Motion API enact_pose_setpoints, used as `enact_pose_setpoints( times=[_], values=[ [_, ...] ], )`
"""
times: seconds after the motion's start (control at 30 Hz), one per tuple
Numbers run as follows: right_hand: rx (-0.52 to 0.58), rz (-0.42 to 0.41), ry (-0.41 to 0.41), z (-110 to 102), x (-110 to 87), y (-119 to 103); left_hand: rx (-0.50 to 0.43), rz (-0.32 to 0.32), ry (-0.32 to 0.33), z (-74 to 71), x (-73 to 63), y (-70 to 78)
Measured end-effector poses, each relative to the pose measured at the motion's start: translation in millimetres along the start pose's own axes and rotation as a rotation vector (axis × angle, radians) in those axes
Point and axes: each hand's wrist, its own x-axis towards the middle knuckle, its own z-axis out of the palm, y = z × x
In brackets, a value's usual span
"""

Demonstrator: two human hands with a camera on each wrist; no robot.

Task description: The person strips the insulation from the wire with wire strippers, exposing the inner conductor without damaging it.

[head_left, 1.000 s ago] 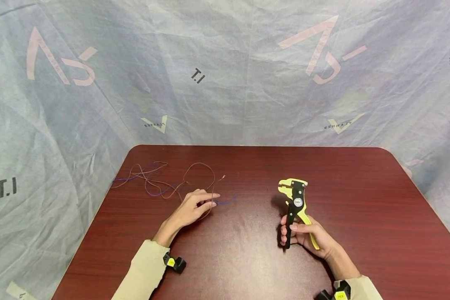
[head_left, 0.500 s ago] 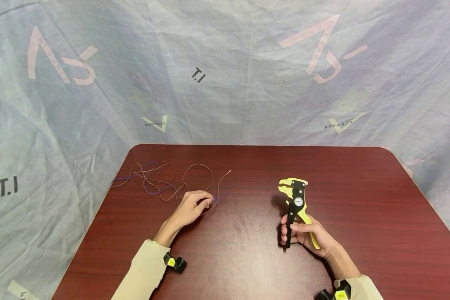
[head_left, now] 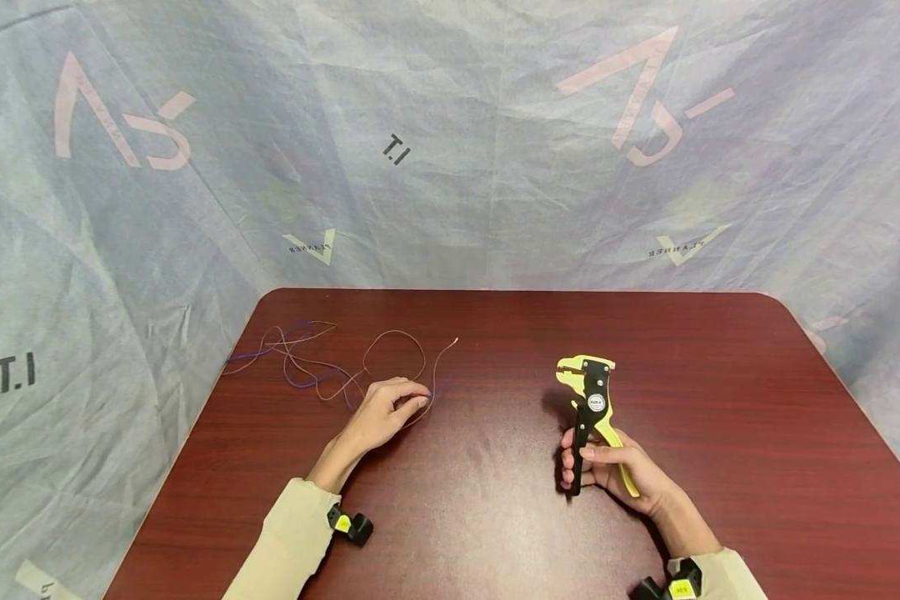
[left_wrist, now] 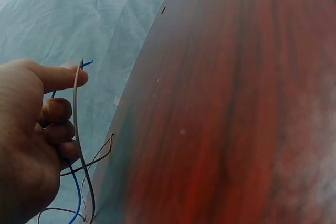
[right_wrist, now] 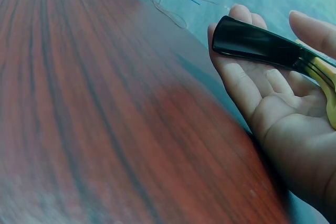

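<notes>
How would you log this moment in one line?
left hand: pinches blue wire | right hand: holds yellow-black wire stripper | brown wire: loops by left hand

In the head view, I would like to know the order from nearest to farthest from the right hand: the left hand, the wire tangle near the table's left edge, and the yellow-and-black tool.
1. Yellow-and-black tool: gripped in the right hand itself.
2. Left hand: across to the left.
3. Wire tangle: farther left, past that hand.
</notes>
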Motion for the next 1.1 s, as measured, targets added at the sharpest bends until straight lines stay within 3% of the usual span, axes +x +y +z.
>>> enact_pose_setpoints(
  times=[0.4,0.77,1.1],
  values=[
    [0.010,-0.015,-0.012,-0.9,-0.1,1.0,0.006,0.021,0.035,-0.1,-0.5,2.8],
    [0.019,-0.010,-0.017,-0.7,0.3,1.2,0.012,0.084,0.064,2.8,-0.4,-0.2],
    [-0.003,-0.009,-0.010,-0.7,0.4,0.7,-0.006,0.090,0.086,1.8,-1.1,3.0]
  ],
)
